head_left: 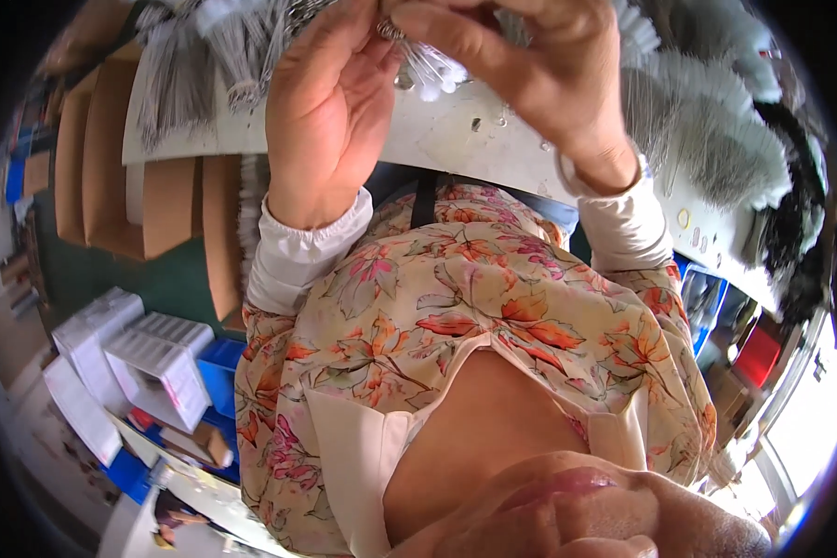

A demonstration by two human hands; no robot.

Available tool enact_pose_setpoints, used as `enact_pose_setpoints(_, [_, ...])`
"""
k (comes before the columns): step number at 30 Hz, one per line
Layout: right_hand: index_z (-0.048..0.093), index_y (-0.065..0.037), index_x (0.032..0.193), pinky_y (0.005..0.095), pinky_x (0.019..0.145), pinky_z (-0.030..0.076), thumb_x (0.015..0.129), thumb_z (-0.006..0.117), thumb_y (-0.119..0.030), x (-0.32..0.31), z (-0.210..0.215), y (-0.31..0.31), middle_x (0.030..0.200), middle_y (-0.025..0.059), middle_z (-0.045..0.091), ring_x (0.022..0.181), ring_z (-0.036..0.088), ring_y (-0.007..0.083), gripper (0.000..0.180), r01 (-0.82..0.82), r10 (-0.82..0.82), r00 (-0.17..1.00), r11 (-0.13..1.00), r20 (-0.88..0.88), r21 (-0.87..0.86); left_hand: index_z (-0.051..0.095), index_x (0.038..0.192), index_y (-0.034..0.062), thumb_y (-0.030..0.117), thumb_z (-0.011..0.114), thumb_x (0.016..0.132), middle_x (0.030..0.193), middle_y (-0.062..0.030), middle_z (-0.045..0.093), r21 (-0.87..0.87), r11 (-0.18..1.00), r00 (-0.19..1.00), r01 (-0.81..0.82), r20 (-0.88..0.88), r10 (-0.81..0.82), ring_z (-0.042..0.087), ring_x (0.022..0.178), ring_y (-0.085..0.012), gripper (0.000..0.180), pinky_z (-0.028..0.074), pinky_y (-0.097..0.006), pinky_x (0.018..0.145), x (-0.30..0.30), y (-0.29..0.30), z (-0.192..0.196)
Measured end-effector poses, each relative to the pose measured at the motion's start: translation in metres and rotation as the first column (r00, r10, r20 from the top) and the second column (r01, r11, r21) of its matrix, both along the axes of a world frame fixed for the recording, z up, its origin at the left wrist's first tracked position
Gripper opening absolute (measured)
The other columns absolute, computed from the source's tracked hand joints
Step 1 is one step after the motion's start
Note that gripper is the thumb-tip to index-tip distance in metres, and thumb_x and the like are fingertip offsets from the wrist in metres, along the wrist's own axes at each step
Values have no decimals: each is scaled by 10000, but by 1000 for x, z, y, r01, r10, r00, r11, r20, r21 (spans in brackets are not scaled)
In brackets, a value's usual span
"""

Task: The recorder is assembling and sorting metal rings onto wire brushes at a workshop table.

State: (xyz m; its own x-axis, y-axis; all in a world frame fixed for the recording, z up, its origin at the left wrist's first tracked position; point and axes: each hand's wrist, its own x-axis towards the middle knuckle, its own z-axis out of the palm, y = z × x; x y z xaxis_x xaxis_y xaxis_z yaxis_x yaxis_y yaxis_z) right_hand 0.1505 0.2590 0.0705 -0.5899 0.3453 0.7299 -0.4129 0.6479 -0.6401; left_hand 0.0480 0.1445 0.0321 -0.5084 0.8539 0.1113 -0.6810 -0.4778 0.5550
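Note:
At the top edge, above a white table point(437, 139), both my hands are raised close together. A small bundle of thin wire brushes point(428, 67) with white tips sticks out between them, its looped metal ends gathered at the fingers. My left hand point(330, 107), palm showing, is closed about the bundle's left side; its fingertips run out of the picture. From the other side my right hand point(549, 74) pinches near the loops with bent fingers. Part of the bundle is hidden behind the fingers.
Heaps of similar wire brushes lie on the table at the left point(181, 88) and right point(707, 121). Dark bristles point(800, 223) hang at the far right edge. Open cardboard boxes point(144, 205), white plastic crates point(163, 363) and a blue bin point(221, 372) stand at my left.

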Motion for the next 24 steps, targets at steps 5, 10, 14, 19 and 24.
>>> enact_pose_setpoints(5, [670,-24,797,189,368,301,814,648,-74,-33,40,-3,640,51,617,426,410,36,57,-308,296,856,950,424,-42,548,1067,0,188,427,939,1102,-114,577,-86,928,929,-361,-121,350,502,1100,-248,257,315,-439,1035,-18,-57,-8])
enact_pose_setpoints(10, [622,5,730,192,397,279,827,618,-56,-80,68,-52,555,11,527,447,393,33,114,-580,501,707,815,500,4,533,1083,14,239,415,938,1058,-114,574,-135,759,771,-636,-69,634,513,1061,-245,293,334,-443,1011,-5,-145,-77])
enact_pose_setpoints(14, [614,-19,726,247,495,378,778,616,-36,-99,76,-107,601,17,540,530,470,88,55,-698,514,514,716,687,-12,544,1067,-6,315,438,935,1036,-119,580,25,854,844,-520,-141,518,546,950,-222,362,414,-419,901,37,-190,-115])
enact_pose_setpoints(19, [629,3,847,222,614,448,818,657,-95,-115,32,-161,743,20,621,663,560,81,106,-750,570,395,653,721,-105,524,1119,-18,513,389,923,1014,-90,589,67,976,928,-209,328,177,452,636,-68,581,420,-232,600,45,-202,-89])
enact_pose_setpoints(24, [623,-17,826,236,530,428,825,624,-122,-120,-36,-191,674,42,604,585,552,85,105,-868,489,136,478,861,-135,534,1056,3,349,472,938,877,-53,615,316,853,751,-416,648,127,395,532,-39,371,416,-187,521,6,-247,-130])
